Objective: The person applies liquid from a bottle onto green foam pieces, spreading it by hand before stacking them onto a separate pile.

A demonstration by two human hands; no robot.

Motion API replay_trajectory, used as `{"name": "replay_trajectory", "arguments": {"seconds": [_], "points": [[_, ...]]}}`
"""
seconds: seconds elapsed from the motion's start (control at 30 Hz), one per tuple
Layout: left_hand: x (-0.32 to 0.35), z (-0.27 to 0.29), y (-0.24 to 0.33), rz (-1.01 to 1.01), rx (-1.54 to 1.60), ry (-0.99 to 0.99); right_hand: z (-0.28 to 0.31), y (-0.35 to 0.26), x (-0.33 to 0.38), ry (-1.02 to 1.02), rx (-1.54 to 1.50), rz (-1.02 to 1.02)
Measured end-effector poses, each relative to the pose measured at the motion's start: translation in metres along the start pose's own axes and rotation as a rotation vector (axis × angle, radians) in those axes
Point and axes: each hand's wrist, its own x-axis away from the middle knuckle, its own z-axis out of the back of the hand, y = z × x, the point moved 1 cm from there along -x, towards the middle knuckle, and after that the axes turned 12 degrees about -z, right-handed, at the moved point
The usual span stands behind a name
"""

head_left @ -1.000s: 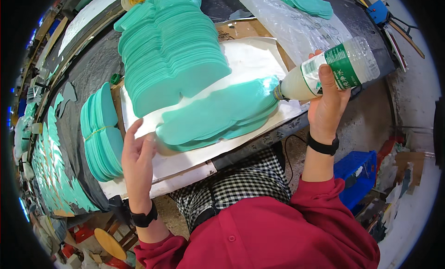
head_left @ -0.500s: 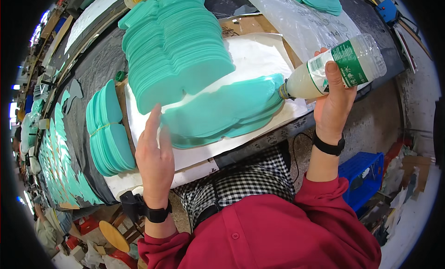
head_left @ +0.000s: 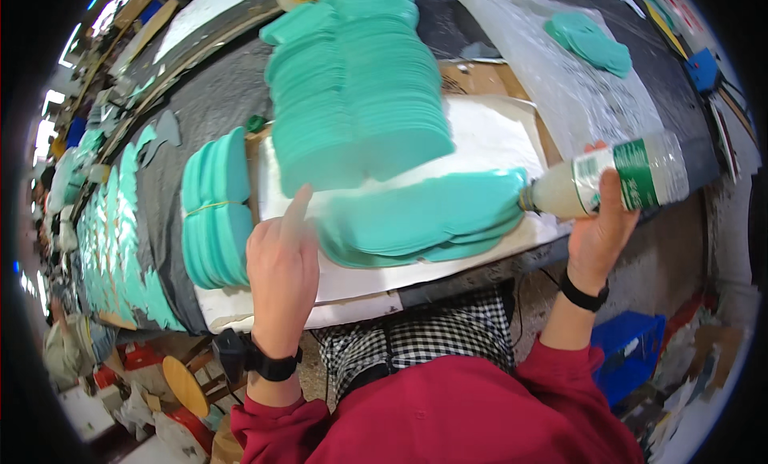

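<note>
My right hand (head_left: 604, 232) is wrapped round a clear plastic bottle (head_left: 564, 189) with a green and white label and cloudy whitish liquid inside. Tilted almost level, the bottle has its narrow tip at the right end of a fanned pile of teal insoles (head_left: 424, 216); that end looks wet and shiny. At the pile's left end is my left hand (head_left: 284, 260), index finger stretched out and fingers apart, partly blurred. Its fingertips are by the pile's edge; whether they touch it I cannot make out. Just beyond stands a tall, leaning stack of teal insoles (head_left: 360, 96).
A bundle of insoles (head_left: 214, 212) tied with a yellow band lies at the left. White paper (head_left: 488, 136) lies under the pile. Loose teal pieces (head_left: 588, 44) rest on a plastic sheet (head_left: 544, 96) at the far right. A blue crate (head_left: 628, 356) stands below the table.
The view has shifted, so the table sits lower and further right in it. My left index finger has spread from the others. The bottle's tip stays at the pile's right end.
</note>
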Motion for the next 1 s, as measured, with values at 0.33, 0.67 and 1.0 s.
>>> {"name": "replay_trajectory", "arguments": {"seconds": [0.33,0.67,1.0], "points": [[-0.037,-0.038,-0.059,0.110,-0.150,0.202,0.003,-0.008,0.001,0.062,-0.047,0.032],[-0.038,-0.001,-0.050,0.122,0.067,0.379,0.039,-0.046,-0.003,0.198,-0.020,0.191],[-0.011,-0.010,0.025,0.199,0.811,0.216,0.025,-0.085,0.008,0.054,-0.317,0.340]]}}
